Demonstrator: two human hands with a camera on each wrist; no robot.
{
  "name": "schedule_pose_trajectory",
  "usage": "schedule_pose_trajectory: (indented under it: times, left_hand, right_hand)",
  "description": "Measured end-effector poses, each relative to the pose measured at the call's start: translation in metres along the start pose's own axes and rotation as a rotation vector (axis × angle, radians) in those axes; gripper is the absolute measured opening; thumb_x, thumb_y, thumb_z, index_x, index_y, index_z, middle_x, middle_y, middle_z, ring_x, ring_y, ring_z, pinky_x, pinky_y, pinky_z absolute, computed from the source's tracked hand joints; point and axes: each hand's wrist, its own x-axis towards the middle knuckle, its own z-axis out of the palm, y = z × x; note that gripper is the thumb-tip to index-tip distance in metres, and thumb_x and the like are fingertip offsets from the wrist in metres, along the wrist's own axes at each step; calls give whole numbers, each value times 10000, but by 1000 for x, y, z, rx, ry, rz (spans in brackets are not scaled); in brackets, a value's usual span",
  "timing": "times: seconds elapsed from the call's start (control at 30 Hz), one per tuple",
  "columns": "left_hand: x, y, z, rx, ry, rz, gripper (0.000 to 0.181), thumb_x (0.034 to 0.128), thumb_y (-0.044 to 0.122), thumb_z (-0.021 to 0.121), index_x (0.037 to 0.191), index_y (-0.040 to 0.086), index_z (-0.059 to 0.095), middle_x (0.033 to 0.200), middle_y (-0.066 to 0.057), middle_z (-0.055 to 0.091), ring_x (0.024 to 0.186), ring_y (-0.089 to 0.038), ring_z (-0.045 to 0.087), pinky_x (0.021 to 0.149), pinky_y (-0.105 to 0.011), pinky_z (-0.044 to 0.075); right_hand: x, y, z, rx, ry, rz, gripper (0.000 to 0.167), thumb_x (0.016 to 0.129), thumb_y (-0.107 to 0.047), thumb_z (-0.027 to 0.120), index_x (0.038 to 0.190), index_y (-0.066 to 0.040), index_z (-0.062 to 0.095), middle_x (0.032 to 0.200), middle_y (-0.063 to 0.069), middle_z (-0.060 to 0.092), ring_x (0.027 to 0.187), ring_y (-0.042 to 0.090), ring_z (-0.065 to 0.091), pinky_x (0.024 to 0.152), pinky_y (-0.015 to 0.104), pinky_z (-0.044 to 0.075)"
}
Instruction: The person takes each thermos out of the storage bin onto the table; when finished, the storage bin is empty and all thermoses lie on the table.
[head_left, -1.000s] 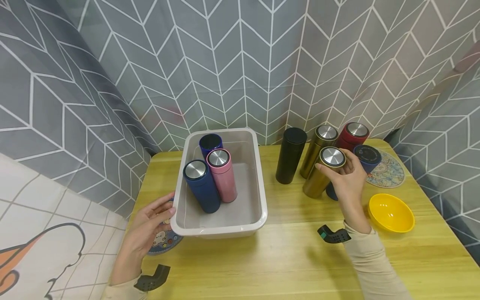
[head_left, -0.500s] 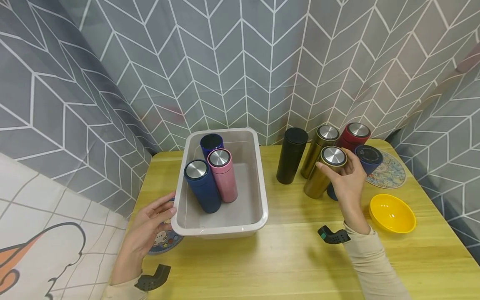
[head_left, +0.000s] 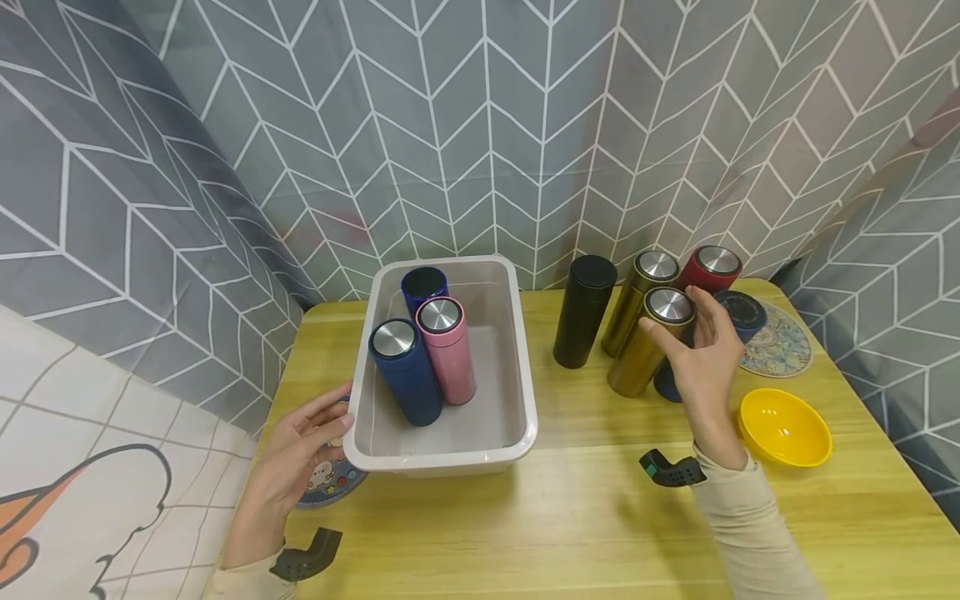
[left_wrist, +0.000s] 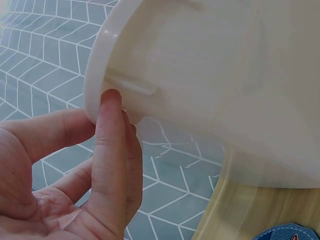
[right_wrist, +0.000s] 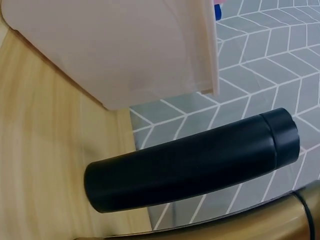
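Soft, even light, pale glare on the tabletop [head_left: 570, 492], faint shadows

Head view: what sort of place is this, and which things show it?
Probably a curtained indoor tabletop workspace: a yellowish woodgrain table, grey curtains with white zigzag lines behind it, and a pale rectangular plastic tub holding three cylindrical bottles.

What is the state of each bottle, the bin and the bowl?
Bin, upright, held by left hand
Navy bottle, standing, capped
Pink bottle, standing, capped
Purple-blue bottle, standing, top unclear
Black bottle, standing, capped
Front gold bottle, standing, capped, gripped by right hand
Rear gold bottle, standing, capped
Red bottle, standing, capped
Far-right blue bottle, standing, partly hidden
Yellow bowl, upright
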Motion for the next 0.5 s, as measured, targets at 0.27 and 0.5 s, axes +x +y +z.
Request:
schedule_pose_trajectory:
  times: [0.27,0.5]
  left_hand:
    - [0,-1,0,1,4,-2,512,998,60,605,1493,59,475,1110,108,671,921,-60,657,657,-212,587]
    - [0,-1,0,0,8,-4,508,998,53,601,1491,62,477,1106,107,669,925,-67,656,662,-219,587]
  right_hand:
    - [2,-12,1,-23,-16,-35,695,780,-51,850,1414,-120,572,1467,108,562,1397,136,505,1168,143,347]
    - [1,-27,3,-36,-49,-66,683,799,-87,844,1421,-152,569,1480,69,557,1434,143,471,1186,166,336]
